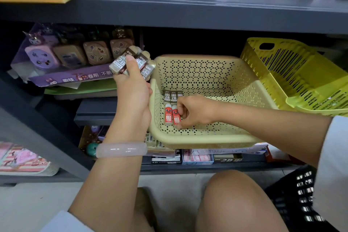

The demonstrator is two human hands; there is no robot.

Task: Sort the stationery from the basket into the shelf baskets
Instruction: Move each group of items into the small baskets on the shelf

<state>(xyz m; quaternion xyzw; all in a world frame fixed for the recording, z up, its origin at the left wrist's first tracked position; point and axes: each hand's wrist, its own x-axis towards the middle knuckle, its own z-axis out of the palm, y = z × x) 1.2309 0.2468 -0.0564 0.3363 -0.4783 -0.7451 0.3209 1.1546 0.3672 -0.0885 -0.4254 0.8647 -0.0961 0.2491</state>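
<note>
Already two red erasers lie side by side on the floor of the beige basket, near its left wall, their long axes running from the front rim toward the back. Just behind them, end to end, sits a row of three brown erasers laid the same way. The right hand reaches in from the right, fingers curled; its fingertips touch the right-hand red eraser along its long side, though whether they pinch it or only nudge it straight I cannot tell. The left hand is raised at the basket's left rim and grips a stack of more brown erasers, thumb pressed across the top one, their long axes tilted up and to the right.

What the coming move seems to turn on is this: the stack hangs above and to the left of the rows, so each piece must pass rightward over the rim, and the open floor lies to the right of the rows, under the right hand. That hand is the nearer one for placing; the left serves as the supply.

A yellow basket leans on the shelf to the right. A purple box stands to the left. A black crate sits on the floor by the knee.
</note>
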